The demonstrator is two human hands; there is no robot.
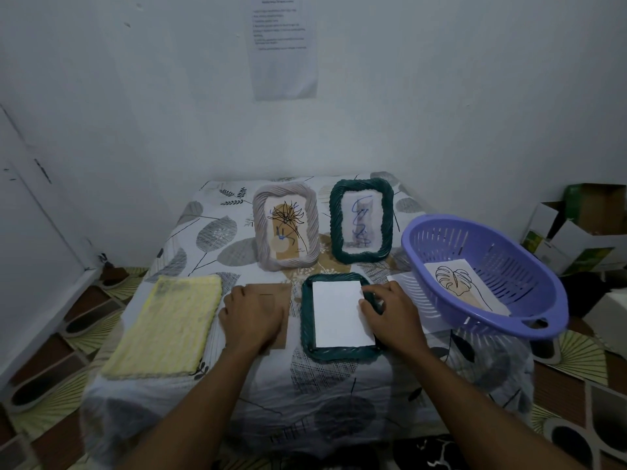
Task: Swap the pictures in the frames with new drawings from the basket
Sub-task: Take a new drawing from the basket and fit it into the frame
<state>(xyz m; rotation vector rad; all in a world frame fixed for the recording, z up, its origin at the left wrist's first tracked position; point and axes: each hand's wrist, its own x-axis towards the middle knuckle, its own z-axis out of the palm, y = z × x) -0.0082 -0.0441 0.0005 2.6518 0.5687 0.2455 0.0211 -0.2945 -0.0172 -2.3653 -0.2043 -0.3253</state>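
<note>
A dark green frame (307, 320) lies face down in front of me with a blank white sheet (339, 313) in its back opening. My right hand (390, 312) rests on the frame's right rim, fingertips touching the sheet's edge. My left hand (252, 315) lies flat on a brown backing board (283, 291) just left of the frame. Two frames stand upright behind: a pale grey frame (259, 228) and a second green frame (334, 228), each with a drawing inside. A purple basket (509, 329) at the right holds a leaf drawing (453, 278).
A yellow cloth (169, 327) lies at the table's left. A loose white paper (402, 278) sticks out from under the basket. The leaf-print tablecloth (322, 385) hangs over the front edge. Cardboard boxes (583, 228) stand at the right wall, and a printed sheet (283, 45) hangs on the wall.
</note>
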